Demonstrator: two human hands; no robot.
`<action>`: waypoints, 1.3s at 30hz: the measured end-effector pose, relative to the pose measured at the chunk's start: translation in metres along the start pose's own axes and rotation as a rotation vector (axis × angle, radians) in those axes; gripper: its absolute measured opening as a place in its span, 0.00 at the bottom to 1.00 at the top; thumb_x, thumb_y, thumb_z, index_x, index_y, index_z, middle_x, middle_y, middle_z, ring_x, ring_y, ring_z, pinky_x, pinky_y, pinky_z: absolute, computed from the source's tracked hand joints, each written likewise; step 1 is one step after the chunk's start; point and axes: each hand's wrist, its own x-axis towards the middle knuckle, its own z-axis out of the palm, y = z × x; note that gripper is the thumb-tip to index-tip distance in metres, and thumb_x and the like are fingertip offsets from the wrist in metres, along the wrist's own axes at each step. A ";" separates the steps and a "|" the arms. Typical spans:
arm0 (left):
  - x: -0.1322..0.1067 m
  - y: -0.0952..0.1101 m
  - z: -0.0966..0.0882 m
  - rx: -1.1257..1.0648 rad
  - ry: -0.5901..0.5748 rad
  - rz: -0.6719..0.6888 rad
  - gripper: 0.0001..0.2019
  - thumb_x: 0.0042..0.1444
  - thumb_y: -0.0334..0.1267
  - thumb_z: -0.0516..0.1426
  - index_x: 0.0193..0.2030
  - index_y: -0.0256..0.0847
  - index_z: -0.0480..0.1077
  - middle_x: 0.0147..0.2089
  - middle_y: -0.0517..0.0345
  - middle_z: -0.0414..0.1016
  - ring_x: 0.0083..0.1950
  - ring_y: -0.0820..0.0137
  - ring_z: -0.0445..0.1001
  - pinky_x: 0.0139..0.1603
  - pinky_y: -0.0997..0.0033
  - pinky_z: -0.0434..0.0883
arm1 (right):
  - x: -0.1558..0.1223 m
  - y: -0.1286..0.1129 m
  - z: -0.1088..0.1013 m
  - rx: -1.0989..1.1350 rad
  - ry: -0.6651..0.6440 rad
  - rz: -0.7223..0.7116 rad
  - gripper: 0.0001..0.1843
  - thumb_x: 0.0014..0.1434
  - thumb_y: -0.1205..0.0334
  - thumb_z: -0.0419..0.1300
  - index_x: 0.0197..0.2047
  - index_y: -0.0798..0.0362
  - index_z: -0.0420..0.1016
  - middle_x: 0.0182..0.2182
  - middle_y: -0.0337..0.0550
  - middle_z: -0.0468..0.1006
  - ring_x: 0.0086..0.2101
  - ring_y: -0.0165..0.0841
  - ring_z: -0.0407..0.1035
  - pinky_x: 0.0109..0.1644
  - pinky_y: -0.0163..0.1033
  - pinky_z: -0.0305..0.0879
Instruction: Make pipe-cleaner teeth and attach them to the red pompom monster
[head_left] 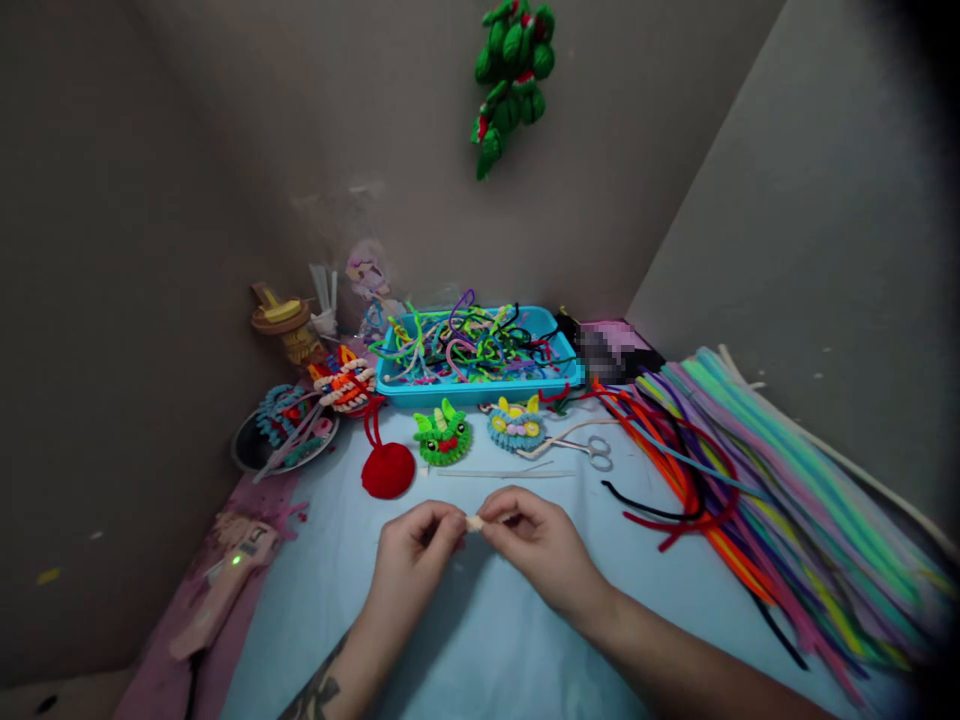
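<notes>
My left hand (414, 558) and my right hand (534, 545) meet just above the light blue table cover (465, 640), fingers pinched together. Between their fingertips is a small cream-coloured piece (474, 522), apparently a short bit of pipe cleaner. Just beyond the hands lies a thin pale stick (504, 474). Farther back sit a red round fuzzy piece (388, 470), a green fuzzy creature (443, 437) and a blue fuzzy creature (517, 424).
A blue tray (480, 390) of tangled pipe cleaners stands at the back. Small scissors (592, 450) lie right of the creatures. A big spread of coloured pipe cleaners (757, 470) fills the right side. A glue gun (225, 585) lies at left, near a plate (281, 440) of crafts.
</notes>
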 end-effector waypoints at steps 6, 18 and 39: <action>-0.002 -0.003 0.001 0.055 0.018 0.402 0.12 0.50 0.29 0.61 0.43 0.40 0.75 0.40 0.52 0.80 0.38 0.69 0.78 0.38 0.73 0.75 | 0.000 0.002 0.000 0.099 -0.023 0.087 0.09 0.51 0.57 0.63 0.33 0.53 0.71 0.27 0.38 0.74 0.28 0.30 0.69 0.33 0.35 0.64; -0.002 -0.004 0.000 0.112 0.081 0.182 0.06 0.54 0.35 0.58 0.34 0.39 0.77 0.25 0.58 0.80 0.24 0.71 0.76 0.27 0.76 0.72 | -0.001 0.001 -0.001 0.051 0.011 0.023 0.05 0.51 0.61 0.62 0.31 0.53 0.72 0.25 0.37 0.73 0.27 0.29 0.67 0.31 0.33 0.63; -0.001 0.002 -0.002 0.081 0.055 0.273 0.04 0.51 0.34 0.60 0.33 0.40 0.77 0.32 0.54 0.80 0.30 0.70 0.76 0.30 0.76 0.71 | -0.003 -0.005 -0.001 0.121 -0.024 0.093 0.17 0.51 0.50 0.63 0.39 0.53 0.72 0.25 0.39 0.74 0.25 0.30 0.69 0.26 0.33 0.66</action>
